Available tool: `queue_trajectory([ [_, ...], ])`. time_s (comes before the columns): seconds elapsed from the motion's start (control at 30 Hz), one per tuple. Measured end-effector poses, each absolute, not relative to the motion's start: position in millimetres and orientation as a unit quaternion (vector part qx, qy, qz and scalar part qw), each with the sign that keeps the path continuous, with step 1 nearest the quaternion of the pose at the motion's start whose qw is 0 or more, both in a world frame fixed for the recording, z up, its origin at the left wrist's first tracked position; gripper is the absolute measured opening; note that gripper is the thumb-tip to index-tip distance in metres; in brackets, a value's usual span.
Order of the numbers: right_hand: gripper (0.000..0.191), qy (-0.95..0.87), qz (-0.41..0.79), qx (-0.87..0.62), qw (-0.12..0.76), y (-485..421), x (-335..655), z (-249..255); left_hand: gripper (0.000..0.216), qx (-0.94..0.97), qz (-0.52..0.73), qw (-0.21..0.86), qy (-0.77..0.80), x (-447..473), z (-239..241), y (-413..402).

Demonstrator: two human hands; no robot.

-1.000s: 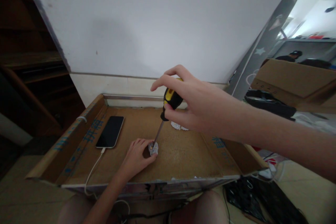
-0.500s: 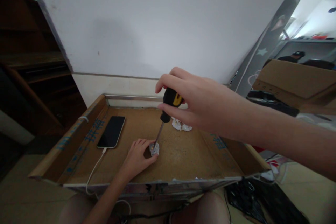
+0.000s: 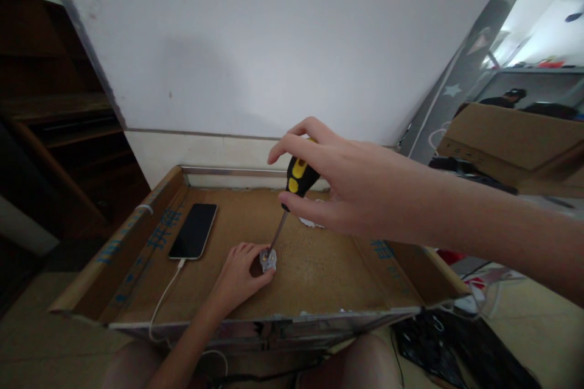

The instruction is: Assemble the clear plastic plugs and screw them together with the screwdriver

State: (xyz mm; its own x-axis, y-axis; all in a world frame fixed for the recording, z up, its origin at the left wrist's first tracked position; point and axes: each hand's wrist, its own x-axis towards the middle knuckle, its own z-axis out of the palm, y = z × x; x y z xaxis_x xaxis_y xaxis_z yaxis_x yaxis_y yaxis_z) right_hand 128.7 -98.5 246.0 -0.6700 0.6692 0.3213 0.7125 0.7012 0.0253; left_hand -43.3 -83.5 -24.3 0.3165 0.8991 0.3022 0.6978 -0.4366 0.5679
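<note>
My right hand (image 3: 319, 176) is closed round the black and yellow handle of a screwdriver (image 3: 301, 175), thumb on one side and fingers on the other. The tool leans, its shaft running down to a small round whitish part (image 3: 268, 260) on the cardboard. My left hand (image 3: 241, 273) pinches that part between thumb and fingers; what exactly it is I cannot make out. Brass-coloured spots show on its face where the tip meets it. Behind my right hand lie crumpled-looking white pieces (image 3: 311, 222), partly hidden.
A cardboard tray (image 3: 356, 279) with raised sides covers the work surface. At its left lies a phone (image 3: 194, 231) with a white cable (image 3: 164, 295) plugged in. A white wall panel (image 3: 274, 42) rises behind. To the right stands a cardboard box (image 3: 515, 134), with a person (image 3: 508, 98) farther off.
The screwdriver handle has turned in my right hand, so more yellow shows. My right hand has shifted slightly and covers more of the white pieces. My left hand stays in place.
</note>
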Motion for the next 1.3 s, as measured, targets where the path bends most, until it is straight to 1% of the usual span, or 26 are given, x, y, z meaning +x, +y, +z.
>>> queue_trajectory([
  [0.07,0.028,-0.907,-0.08,-0.379,0.165,-97.2,130.1,245.0,0.036,0.794,0.297,0.168,0.504,-43.0,-23.3,-83.8],
  [0.13,0.033,-0.914,-0.045,-0.36,0.179,-96.4,131.0,244.5,0.036,0.793,0.296,0.166,0.506,-42.8,-23.0,-84.0],
  [0.2,0.038,-0.921,-0.026,-0.351,0.168,-96.7,131.2,244.4,0.036,0.793,0.297,0.165,0.505,-42.7,-23.6,-84.0],
  [0.27,0.035,-0.915,-0.052,-0.367,0.158,-97.5,130.8,244.3,0.036,0.794,0.3,0.164,0.503,-42.5,-24.8,-83.7],
  [0.33,0.032,-0.91,-0.066,-0.373,0.171,-97.8,130.1,243.9,0.036,0.794,0.303,0.164,0.501,-42.6,-26.0,-83.2],
  [0.4,0.037,-0.916,-0.038,-0.358,0.18,-97.2,129.5,243.5,0.036,0.794,0.306,0.162,0.5,-42.8,-27.0,-82.9],
  [0.47,0.04,-0.922,-0.014,-0.345,0.172,-96.3,129.0,243.2,0.037,0.794,0.308,0.163,0.499,-43.0,-27.1,-82.9],
  [0.6,0.029,-0.911,-0.068,-0.37,0.172,-95.7,128.0,242.6,0.036,0.792,0.306,0.17,0.499,-43.1,-24.7,-84.0],
  [0.67,0.035,-0.915,-0.047,-0.358,0.18,-96.4,128.3,242.9,0.035,0.791,0.304,0.173,0.502,-42.9,-23.1,-84.6],
  [0.73,0.04,-0.921,-0.018,-0.349,0.169,-97.5,129.3,243.9,0.035,0.791,0.302,0.176,0.503,-42.8,-22.2,-85.0],
  [0.8,0.035,-0.918,-0.031,-0.363,0.155,-98.4,130.8,244.9,0.035,0.792,0.3,0.178,0.501,-42.7,-22.1,-85.0],
  [0.87,0.029,-0.913,-0.055,-0.369,0.166,-98.8,132.0,245.0,0.036,0.793,0.296,0.177,0.503,-42.5,-22.6,-84.7],
  [0.9,0.029,-0.914,-0.053,-0.363,0.173,-99.0,132.5,244.9,0.036,0.793,0.295,0.174,0.504,-42.4,-22.9,-84.5],
  [0.97,0.035,-0.922,-0.028,-0.344,0.176,-99.2,133.1,244.3,0.036,0.793,0.294,0.17,0.505,-42.2,-23.4,-84.1],
  [1.03,0.039,-0.925,-0.016,-0.345,0.161,-99.5,133.1,243.9,0.035,0.795,0.297,0.168,0.502,-42.0,-23.5,-83.9],
  [1.17,0.032,-0.917,-0.043,-0.361,0.166,-99.7,131.9,243.8,0.036,0.794,0.302,0.17,0.5,-42.0,-23.0,-84.3],
  [1.27,0.04,-0.924,-0.017,-0.344,0.164,-100.5,131.2,245.5,0.036,0.793,0.302,0.173,0.5,-42.4,-23.0,-84.6],
  [1.3,0.039,-0.925,-0.017,-0.345,0.155,-100.8,130.9,246.3,0.036,0.793,0.303,0.175,0.499,-42.6,-23.2,-84.5],
])
